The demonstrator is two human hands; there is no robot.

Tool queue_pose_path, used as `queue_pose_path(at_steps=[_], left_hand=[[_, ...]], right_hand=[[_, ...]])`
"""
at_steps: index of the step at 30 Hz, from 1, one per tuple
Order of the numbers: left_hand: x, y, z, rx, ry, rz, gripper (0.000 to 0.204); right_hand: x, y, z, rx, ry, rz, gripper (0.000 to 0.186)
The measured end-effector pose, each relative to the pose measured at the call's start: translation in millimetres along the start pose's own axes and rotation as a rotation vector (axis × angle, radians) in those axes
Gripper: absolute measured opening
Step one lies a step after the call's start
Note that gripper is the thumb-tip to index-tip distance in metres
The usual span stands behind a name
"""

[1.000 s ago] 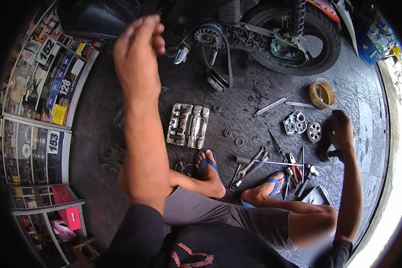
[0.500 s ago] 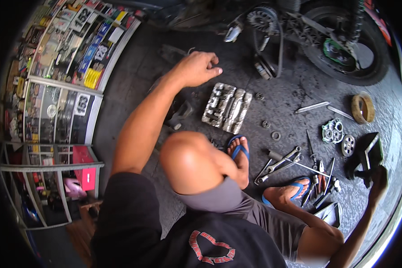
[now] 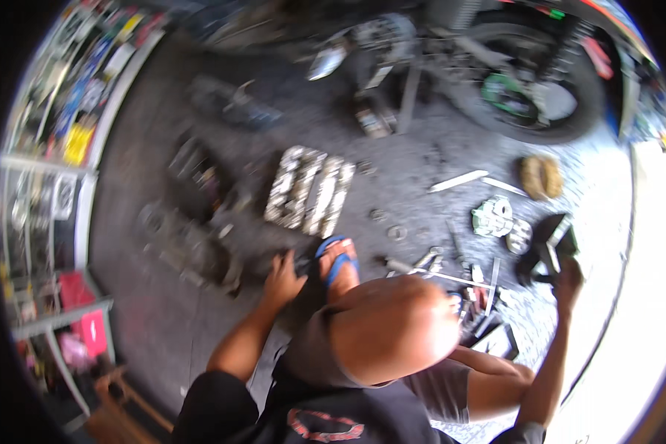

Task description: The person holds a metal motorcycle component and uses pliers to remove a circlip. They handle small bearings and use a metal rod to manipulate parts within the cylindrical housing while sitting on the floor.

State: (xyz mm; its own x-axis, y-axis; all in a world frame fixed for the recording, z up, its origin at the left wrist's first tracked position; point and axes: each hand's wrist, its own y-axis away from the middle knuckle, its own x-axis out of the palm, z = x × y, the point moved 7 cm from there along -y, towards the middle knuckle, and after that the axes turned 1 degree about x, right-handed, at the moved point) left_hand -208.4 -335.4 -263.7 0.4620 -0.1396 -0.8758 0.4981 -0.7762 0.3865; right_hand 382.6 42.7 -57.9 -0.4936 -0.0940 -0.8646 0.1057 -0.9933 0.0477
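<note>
My left hand (image 3: 283,281) is low over the dark floor beside my foot in a blue flip-flop (image 3: 339,266). Its fingers point forward with the thumb apart, and I see nothing held in it. Far to the right, my right hand (image 3: 567,283) grips the near edge of a black, open-topped plastic bin (image 3: 549,248). Ahead of the left hand lies a silver, slotted block-like tray (image 3: 308,191). Left of that hand is a large, dark machine part (image 3: 189,248), blurred. The picture is smeared by motion.
A motorcycle rear wheel (image 3: 533,81) stands at the far right. Wrenches (image 3: 429,260) and other hand tools lie by the bin, near a metal engine cover (image 3: 492,216) and a brown ring (image 3: 542,177). Glass display shelves (image 3: 52,163) line the left. Small rings (image 3: 397,234) dot the floor.
My left hand has come back from beyond the silver tray to beside my foot. My view has shifted, my raised knee has swung right, and the right hand still grips the bin.
</note>
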Motion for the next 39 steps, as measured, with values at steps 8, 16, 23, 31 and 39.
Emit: queue_pose_path(at_steps=[8,16,23,31,39], left_hand=[[-65.3,-62.3,-71.3,-0.031,0.242,-0.195,0.044],[-89.8,-77.4,-276.2,0.224,0.838,0.479,0.033],[-134.6,-66.7,-342.0,0.399,0.951,0.36,0.015],[-223.4,-47.6,-479.1,0.829,1.142,0.435,0.011],[-204.7,-42.6,-570.6,0.737,1.303,0.699,0.026]], right_hand=[[126.4,17.0,142.0,0.041,-0.395,0.358,0.024],[261.4,68.8,235.1,0.233,-1.345,0.572,0.069],[205.3,40.3,221.7,0.113,-1.093,0.09,0.047],[-13.9,13.9,228.1,-0.213,-0.571,-0.048,0.044],[-83.3,51.3,216.2,-0.33,-0.974,-0.323,0.064]])
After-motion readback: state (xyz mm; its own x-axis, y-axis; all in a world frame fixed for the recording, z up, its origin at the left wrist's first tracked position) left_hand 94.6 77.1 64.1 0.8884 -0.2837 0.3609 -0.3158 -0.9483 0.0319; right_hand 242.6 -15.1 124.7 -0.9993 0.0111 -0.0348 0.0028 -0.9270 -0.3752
